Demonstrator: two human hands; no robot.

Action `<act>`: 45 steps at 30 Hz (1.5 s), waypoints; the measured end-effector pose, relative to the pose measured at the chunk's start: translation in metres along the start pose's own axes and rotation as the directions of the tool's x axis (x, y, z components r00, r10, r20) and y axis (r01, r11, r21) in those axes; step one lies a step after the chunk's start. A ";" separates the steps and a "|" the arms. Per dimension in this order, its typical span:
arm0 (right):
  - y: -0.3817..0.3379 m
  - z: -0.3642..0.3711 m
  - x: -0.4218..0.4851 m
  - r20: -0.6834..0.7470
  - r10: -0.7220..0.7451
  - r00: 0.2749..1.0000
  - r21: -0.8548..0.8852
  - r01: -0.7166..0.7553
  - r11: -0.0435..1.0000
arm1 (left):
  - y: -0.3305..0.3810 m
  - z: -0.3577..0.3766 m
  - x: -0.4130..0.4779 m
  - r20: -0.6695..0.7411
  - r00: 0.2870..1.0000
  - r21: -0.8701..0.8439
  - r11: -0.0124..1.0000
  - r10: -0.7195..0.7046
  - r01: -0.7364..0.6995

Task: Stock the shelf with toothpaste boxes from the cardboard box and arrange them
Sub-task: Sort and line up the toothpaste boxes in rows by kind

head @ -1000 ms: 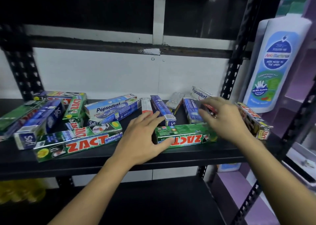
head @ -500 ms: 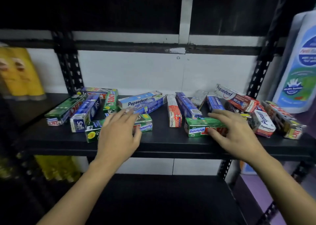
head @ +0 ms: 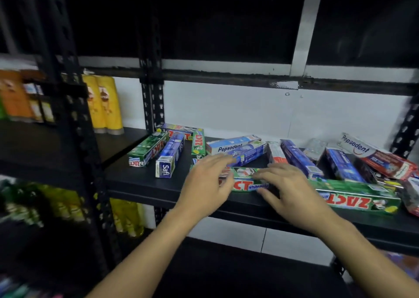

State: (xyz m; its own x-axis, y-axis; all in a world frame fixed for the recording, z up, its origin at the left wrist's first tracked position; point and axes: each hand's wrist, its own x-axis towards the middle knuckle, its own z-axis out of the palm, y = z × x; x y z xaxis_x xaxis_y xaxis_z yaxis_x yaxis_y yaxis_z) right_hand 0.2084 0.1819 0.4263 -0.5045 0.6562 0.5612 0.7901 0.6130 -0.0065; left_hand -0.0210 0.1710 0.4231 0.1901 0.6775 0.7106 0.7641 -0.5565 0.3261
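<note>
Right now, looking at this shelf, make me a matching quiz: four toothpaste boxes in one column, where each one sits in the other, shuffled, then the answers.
Things:
1. Safi box
2. blue Pepsodent box
3. Zact Whitening box
4. red Pepsodent box

Places:
A. far right, propped on other boxes
B. under both hands
C. left part of the shelf, end flap facing the camera
D. middle, toward the back

Pairs: 1-C, 2-D, 3-B, 4-A

On the black metal shelf (head: pixel 140 179), the green Zact toothpaste box (head: pixel 246 179) lies at the front edge; the blue Safi toothpaste box (head: pixel 169 156) lies to its left, the white Pepsodent toothpaste box (head: pixel 232 144) behind it.
</note>
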 end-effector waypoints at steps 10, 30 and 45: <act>0.000 0.011 0.026 -0.051 0.153 0.987 -0.123 -0.159 0.980 | -0.102 -0.067 -0.013 -0.157 0.850 0.021 0.859 -0.502 0.511; -0.017 0.032 0.056 0.202 0.044 0.978 0.092 -0.064 0.994 | -0.096 -0.063 -0.009 -0.260 0.733 -0.222 0.778 -0.628 0.588; 0.009 0.004 0.023 0.062 0.148 0.987 -0.077 -0.143 0.987 | -0.035 -0.036 0.036 -0.083 0.889 -0.553 0.763 -0.451 0.335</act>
State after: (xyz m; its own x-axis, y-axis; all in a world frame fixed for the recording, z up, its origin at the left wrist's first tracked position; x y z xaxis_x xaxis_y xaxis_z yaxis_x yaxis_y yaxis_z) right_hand 0.2025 0.2037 0.4356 -0.4026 0.7656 0.5018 0.8785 0.4771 -0.0230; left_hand -0.0624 0.1979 0.4599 -0.2269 0.8130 0.5362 0.3061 -0.4631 0.8317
